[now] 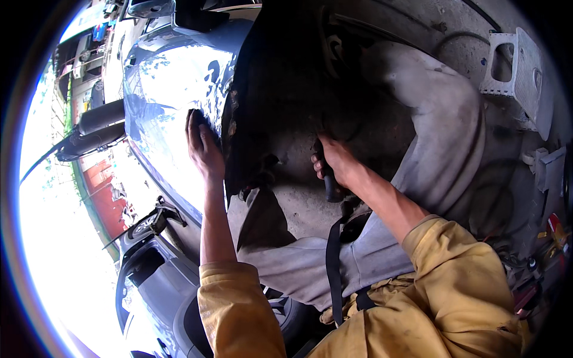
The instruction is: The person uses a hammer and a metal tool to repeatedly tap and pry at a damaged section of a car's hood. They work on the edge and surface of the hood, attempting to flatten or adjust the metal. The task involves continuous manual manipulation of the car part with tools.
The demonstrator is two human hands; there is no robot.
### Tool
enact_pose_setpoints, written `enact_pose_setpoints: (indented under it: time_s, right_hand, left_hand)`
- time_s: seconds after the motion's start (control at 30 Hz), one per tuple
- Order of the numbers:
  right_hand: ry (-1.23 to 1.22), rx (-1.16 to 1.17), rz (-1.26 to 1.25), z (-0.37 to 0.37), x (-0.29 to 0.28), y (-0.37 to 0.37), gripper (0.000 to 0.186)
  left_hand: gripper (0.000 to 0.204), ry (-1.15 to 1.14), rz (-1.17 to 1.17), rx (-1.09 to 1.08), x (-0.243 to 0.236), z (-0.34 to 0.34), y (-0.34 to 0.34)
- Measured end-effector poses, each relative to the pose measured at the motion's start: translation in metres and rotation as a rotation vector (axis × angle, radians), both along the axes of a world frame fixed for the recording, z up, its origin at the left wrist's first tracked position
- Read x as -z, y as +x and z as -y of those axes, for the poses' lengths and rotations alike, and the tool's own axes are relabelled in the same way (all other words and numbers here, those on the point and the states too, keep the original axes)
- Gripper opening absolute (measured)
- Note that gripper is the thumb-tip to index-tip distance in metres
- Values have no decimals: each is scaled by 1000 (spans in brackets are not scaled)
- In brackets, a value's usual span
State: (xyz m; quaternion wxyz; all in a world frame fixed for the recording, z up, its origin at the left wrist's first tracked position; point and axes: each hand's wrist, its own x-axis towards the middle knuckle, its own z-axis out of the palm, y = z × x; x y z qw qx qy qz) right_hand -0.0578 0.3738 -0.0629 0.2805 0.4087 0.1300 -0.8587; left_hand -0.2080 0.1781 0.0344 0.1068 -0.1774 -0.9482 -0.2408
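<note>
Left hand (206, 152) lies open on glossy car panel (170, 110); right hand (335, 160) clenches dark handle (332, 189), right of panel, between grey trouser legs (444, 113). Work looks under way, panel edge (232, 113) ragged; how much remains, can't tell.

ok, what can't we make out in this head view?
Head view:
- Tool: far end lost in dark shadow beyond the right hand.
- Left hand: palm hidden by its own back; the dark patch by its fingers is too dark to identify.
- Panel: finish partly washed out by glare.
- Grey car: cut off by lower edge.
</note>
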Motion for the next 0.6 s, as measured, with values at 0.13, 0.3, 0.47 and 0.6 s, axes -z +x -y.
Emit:
enact_pose_setpoints:
  time_s: [0.13,0.3,0.47,0.6]
  right_hand:
    - [-281,246,232,17,-3,-6,36]
    - [-193,-194,-370,-13,-11,12,37]
    - [-208,77,92,-3,42,-3,34]
    - [-189,-44,40,10,9,-12,34]
  left_hand:
    - [37,43,6,-23,2,7,1]
    - [37,70,50,-64,0,0,5]
    - [36,119,13,-36,0,4,3]
    - [35,136,14,-75,0,0,8]
